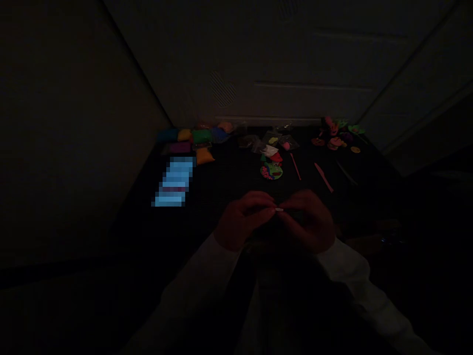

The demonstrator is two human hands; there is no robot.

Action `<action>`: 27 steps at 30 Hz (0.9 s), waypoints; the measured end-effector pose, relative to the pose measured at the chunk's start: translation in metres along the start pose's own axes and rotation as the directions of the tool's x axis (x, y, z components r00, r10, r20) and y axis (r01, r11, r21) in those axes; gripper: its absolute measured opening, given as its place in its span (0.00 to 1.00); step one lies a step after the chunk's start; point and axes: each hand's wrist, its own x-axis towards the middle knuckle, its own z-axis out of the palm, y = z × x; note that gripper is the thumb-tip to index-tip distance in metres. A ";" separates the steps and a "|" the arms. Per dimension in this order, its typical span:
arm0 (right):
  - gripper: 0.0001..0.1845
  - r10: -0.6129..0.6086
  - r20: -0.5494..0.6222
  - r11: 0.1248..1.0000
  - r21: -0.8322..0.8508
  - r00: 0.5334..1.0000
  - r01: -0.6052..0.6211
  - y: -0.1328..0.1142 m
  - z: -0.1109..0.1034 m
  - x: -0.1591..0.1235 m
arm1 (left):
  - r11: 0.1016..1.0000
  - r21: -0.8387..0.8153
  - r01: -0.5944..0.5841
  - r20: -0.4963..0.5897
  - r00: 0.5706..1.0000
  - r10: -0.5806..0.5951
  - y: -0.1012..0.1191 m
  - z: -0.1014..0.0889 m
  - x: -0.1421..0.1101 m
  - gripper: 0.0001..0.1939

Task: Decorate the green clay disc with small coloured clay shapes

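Note:
Between my fingertips is a small white piece of modelling clay. My left hand pinches it from the left, thumb and fingers pressed together. From the other side my right hand closes its fingertips on the same piece. Just beyond my hands lies a round green clay figure with red, white and blue details. A white lump in a clear bag is right behind it. To the right are a thin pink modelling tool and a pink plastic knife. The light is very dim.
Coloured clay packets line the back left of the dark table. A lit, blurred-out screen lies at the left. Several finished clay shapes sit at the back right. A thin tool lies near them. Behind is a panelled door.

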 end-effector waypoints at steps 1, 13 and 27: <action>0.09 -0.003 -0.001 1.000 -0.004 1.000 0.003 0.000 0.000 0.000 | 1.000 0.021 -0.009 -0.001 1.000 0.009 0.001 0.000 0.000 0.04; 0.08 -0.049 0.033 0.992 -0.110 0.998 0.053 0.002 -0.002 0.000 | 0.988 0.155 -0.017 -0.013 1.000 0.020 0.001 -0.002 0.000 0.06; 0.08 -0.021 0.009 0.997 -0.079 1.000 0.021 0.000 -0.002 0.000 | 0.992 0.122 -0.018 -0.042 0.999 0.023 -0.002 0.000 0.000 0.06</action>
